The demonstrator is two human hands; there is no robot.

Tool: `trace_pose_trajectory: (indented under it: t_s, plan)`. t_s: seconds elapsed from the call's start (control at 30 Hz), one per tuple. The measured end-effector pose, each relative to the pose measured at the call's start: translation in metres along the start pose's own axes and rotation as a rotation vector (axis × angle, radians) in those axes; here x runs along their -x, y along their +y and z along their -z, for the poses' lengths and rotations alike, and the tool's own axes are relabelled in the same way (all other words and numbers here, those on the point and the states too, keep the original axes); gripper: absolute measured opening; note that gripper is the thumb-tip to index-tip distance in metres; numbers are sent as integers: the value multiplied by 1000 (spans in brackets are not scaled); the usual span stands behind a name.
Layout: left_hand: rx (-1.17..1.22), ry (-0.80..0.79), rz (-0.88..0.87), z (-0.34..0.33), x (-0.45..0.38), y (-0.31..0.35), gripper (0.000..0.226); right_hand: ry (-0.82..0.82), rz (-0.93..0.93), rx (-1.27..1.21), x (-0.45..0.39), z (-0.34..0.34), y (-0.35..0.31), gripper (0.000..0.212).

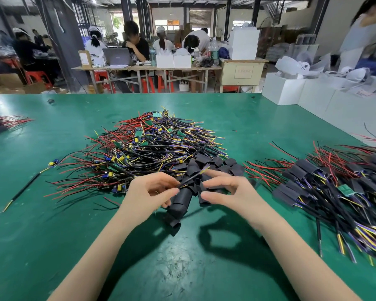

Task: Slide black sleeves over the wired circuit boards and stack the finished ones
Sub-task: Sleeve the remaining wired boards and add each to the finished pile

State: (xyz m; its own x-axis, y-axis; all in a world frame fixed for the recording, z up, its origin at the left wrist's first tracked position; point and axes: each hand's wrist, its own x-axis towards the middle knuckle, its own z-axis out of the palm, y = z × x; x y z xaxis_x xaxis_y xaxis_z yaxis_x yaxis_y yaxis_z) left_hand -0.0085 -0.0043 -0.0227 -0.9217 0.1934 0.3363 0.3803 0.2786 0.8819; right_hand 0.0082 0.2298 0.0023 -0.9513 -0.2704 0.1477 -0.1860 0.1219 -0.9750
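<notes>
The fingers [161, 187] of the left hand [148, 192] are curled and pinch a thin black cable [192, 176]. The cable sticks up and away to the right, with small coloured wire ends at its tip. A black sleeve [180, 199] sits around the low part of the cable, just under the left hand, and its lower end points at the person. The right hand [228, 192] is just beside it. Its fingers are bent and spread, with the thumb near a short sleeve piece [204, 202], but the hand is blurry, so I cannot tell if it is grasping anything. Right behind both hands lies a small heap of loose sleeves [215, 165]. Behind that is a big pile of bare boards [152, 144] with red, black, yellow and blue wires, in the middle of the green tabletop [52, 213]. To the right is the stack of finished ones [326, 185], with their sleeves on and their wires pointing out. One wired board [53, 162] lies alone on the left, with its long cable reaching toward the near edge.
</notes>
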Motion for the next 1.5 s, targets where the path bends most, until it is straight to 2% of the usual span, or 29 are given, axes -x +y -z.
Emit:
trace_pose_trajectory:
  t_s: [0.13, 0.23, 0.4, 0.57, 0.63, 0.73, 0.8, 0.93, 1.07, 1.2, 1.27, 1.33, 1.43, 1.5]
  plan:
    - [-4, -137, 23, -5, 2, 1, 21, -33, -109, -276, 0, -10, 3, 28]
    - [-71, -169, 22, -3, 2, -1, 21, 42, -167, -376, -2, -10, 4, 48]
    - [-164, -237, 6, -3, 2, -1, 15, 137, -143, -520, -5, -3, 4, 28]
    - [-198, -140, -53, 0, 2, 1, 26, 149, -133, -610, -9, 0, 9, 35]
    - [-213, -106, -51, 2, 2, 1, 25, 163, -116, -648, -10, 3, 10, 30]
    - [-93, -168, 0, 6, 0, 3, 23, 188, -115, -723, -12, 9, 12, 16]
    - [26, -205, 51, 10, -1, 7, 27, 204, -127, -771, -13, 12, 13, 18]
    - [-15, -241, -1, 10, 1, 6, 23, 203, -132, -792, -14, 11, 13, 18]
    - [26, -206, -19, 11, 1, 8, 31, 198, -130, -781, -14, 11, 13, 22]
    - [182, -250, 183, 9, 0, 10, 39, 172, -113, -746, -12, 11, 13, 15]
    - [160, -241, 205, 9, 1, 10, 47, 156, -107, -706, -12, 10, 12, 17]
    - [78, -261, 139, 9, 2, 11, 40, 147, -107, -681, -12, 8, 12, 20]
    - [22, -292, 95, 11, 3, 12, 15, 156, -116, -678, -12, 8, 12, 20]
    - [11, -294, 89, 11, 3, 11, 13, 170, -121, -693, -11, 10, 11, 20]
